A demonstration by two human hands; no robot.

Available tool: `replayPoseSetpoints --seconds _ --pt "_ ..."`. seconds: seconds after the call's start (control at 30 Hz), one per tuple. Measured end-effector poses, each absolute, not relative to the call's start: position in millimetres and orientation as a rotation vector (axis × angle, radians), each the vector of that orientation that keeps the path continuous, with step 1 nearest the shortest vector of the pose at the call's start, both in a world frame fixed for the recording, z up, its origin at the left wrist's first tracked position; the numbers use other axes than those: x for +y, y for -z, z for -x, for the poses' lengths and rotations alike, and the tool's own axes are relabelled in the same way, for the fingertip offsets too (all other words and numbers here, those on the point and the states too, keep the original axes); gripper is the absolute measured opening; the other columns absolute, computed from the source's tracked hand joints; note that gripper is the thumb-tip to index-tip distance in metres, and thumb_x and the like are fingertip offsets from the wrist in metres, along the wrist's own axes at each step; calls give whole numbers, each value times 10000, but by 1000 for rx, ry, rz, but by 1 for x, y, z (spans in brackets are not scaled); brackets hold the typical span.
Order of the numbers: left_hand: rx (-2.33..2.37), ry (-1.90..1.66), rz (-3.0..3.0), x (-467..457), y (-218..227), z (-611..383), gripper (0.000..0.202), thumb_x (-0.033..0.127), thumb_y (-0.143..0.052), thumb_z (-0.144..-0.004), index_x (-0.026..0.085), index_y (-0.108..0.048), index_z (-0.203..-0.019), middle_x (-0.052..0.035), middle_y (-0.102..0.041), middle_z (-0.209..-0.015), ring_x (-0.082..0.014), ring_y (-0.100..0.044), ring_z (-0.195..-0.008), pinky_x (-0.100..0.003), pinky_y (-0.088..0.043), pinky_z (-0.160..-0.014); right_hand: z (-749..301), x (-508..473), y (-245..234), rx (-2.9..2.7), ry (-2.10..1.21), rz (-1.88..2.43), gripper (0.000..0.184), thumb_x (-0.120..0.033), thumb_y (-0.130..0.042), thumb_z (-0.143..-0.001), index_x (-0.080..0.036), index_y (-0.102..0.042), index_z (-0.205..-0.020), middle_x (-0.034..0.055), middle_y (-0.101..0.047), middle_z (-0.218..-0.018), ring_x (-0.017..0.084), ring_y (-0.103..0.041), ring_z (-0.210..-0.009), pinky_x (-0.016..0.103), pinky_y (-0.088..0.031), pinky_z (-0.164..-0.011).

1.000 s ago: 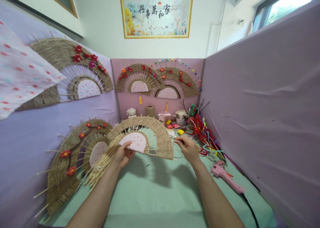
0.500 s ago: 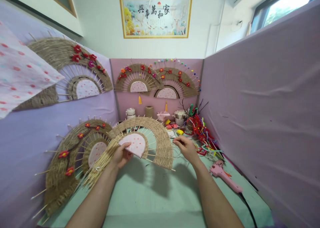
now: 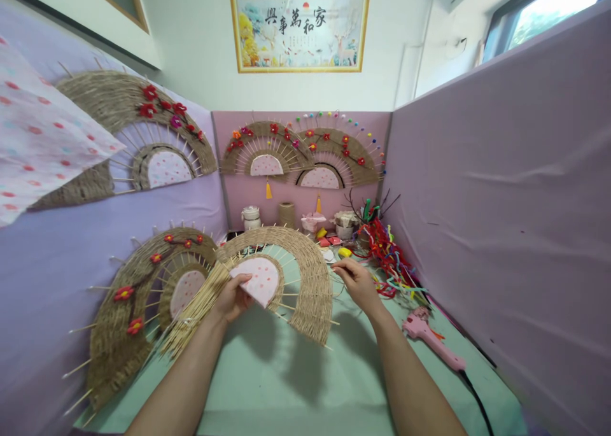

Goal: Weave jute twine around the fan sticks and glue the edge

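My left hand (image 3: 235, 298) is closed on a half-round fan (image 3: 312, 289), with the thumb over its pink-dotted white centre panel (image 3: 260, 280). The fan has bands of brown twine woven across thin sticks, whose tips poke out past the rim. At the fan's right edge, my right hand (image 3: 357, 284) is pinched, fingertips by the stick ends. What lies between those fingertips is too small to make out. A bundle of thin sticks (image 3: 198, 312) lies beside my left forearm, partly behind the hand.
A finished-looking fan with red flowers (image 3: 119, 334) leans at left. More fans (image 3: 267, 143) hang on the partitions. On the green tablecloth (image 3: 286, 391), a pink glue gun (image 3: 434, 340) lies at right, near colourful pipe cleaners (image 3: 389, 251). A twine spool (image 3: 286, 214) stands behind.
The held fan has turned clockwise, its right lower end dropping. My right hand stays pinched at its edge. The whole view has shifted slightly.
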State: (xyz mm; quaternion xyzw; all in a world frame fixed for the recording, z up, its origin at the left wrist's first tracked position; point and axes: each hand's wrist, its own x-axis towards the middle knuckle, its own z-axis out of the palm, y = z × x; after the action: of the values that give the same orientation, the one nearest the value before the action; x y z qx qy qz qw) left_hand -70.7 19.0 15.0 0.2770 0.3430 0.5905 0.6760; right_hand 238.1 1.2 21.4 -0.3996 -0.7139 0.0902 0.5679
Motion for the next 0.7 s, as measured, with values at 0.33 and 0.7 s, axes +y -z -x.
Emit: replayPoseSetpoints --seconds 0.33,0.7 --pt "821 -1284 -647 19 -14 71 326 72 -563 -709 100 -589 -1032 -60 -709 -694 -161 -653 -538 -238 -534 -510 -239 -2 -21 -1644 11 808 101 -232 -531 -882 -209 -615 -831 32 -598 -780 167 -560 -749 290 -435 -685" --pt "834 -1166 -711 17 -15 72 413 86 -575 -686 102 -580 -1099 -90 -726 -800 -210 -690 -678 -302 -564 -632 -238 -7 -25 -1631 70 778 108 -204 -524 -885 -213 -630 -867 40 -591 -824 166 -567 -786 299 -447 -706"
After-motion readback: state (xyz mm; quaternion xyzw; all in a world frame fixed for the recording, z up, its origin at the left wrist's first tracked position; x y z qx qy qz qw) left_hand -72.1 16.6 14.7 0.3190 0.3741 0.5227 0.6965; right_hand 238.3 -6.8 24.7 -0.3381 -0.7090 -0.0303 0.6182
